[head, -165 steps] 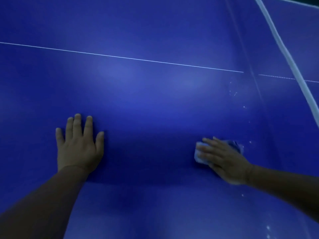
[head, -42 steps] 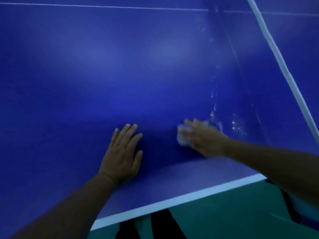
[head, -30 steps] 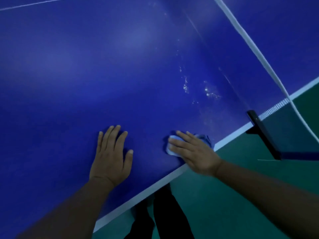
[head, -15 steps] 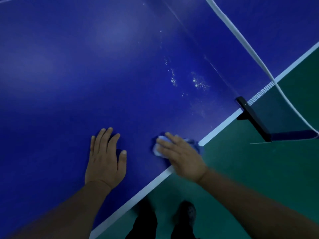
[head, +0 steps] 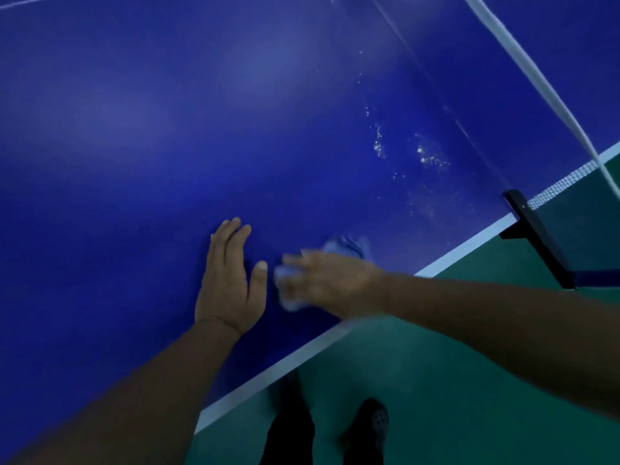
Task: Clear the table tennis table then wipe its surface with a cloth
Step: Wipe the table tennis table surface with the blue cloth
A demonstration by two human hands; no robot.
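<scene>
My left hand (head: 231, 283) lies flat on the table (head: 134, 146), fingers straight and together, holding nothing; it only props me up. Just to its right, nearly at its thumb, my right hand (head: 330, 280) presses the cloth (head: 349, 246) against the blue top, close to the white edge line (head: 302, 357). That hand is blurred, so I cannot tell whether its fingers curl round the cloth or lie flat over it. Pale folds stick out above the knuckles and below the fingertips.

Half a second ago the cloth sat further right, beside the edge line; now it has swept left toward my resting hand. So the stroke is running inward, away from the net end.

Further right, white specks (head: 379, 146) dot the surface short of the net post (head: 536, 236), and they look unchanged. No loose items show on the top, so I judge clearing is done and wiping is under way. That speckled patch probably needs a pass, with the cloth brought back right.
</scene>
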